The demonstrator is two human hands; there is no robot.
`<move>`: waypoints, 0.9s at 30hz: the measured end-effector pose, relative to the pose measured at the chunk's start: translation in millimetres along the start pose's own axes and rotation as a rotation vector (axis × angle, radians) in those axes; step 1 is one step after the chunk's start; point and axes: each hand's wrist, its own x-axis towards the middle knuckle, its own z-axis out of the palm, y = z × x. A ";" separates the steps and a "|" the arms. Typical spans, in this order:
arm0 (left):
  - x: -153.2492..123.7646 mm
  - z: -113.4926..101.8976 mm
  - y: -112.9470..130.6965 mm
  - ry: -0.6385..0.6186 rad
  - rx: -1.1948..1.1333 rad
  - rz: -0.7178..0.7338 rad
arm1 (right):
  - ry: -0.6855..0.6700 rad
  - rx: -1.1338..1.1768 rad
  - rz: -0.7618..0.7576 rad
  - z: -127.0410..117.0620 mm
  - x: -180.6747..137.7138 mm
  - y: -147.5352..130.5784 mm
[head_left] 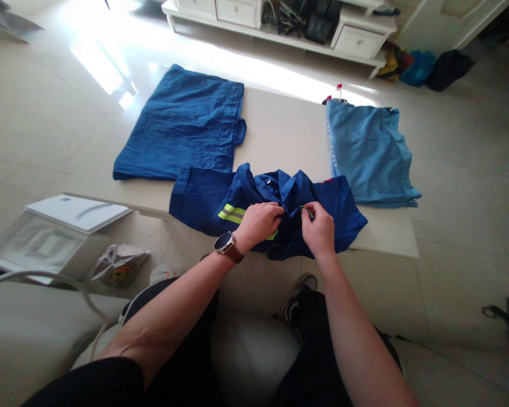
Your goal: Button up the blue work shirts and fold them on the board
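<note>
A dark blue work shirt (212,195) with yellow-green reflective strips lies across the near edge of the table, its collar turned away from me and its lower part hanging over. My left hand (261,223), with a watch on the wrist, is closed on the shirt front just below the collar. My right hand (319,226) pinches the other front edge, where a thin yellow-green line shows at the fingertips. The two hands are a short way apart. Fingers partly hide the cloth between them, and I cannot make out any buttons.
Folded blue trousers (186,124) lie at the table's left, and a lighter blue folded garment (369,152) at its right. A bottle with a red cap (338,92) stands behind that. The white table (286,124) faces a white cabinet (237,14). A white box (78,213) stands left.
</note>
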 end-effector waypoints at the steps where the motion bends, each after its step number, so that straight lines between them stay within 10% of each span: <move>1: -0.3 -0.4 0.5 0.009 0.005 -0.041 | -0.025 0.003 -0.026 -0.5 0.1 -0.5; 10: 2.6 -0.5 -2.4 0.094 0.008 -0.319 | -0.119 -0.016 -0.139 -3.9 -2.9 -8.7; 27: 1.8 0.4 -6.0 0.074 0.018 -0.122 | -0.135 0.094 0.035 5.0 -3.2 -0.6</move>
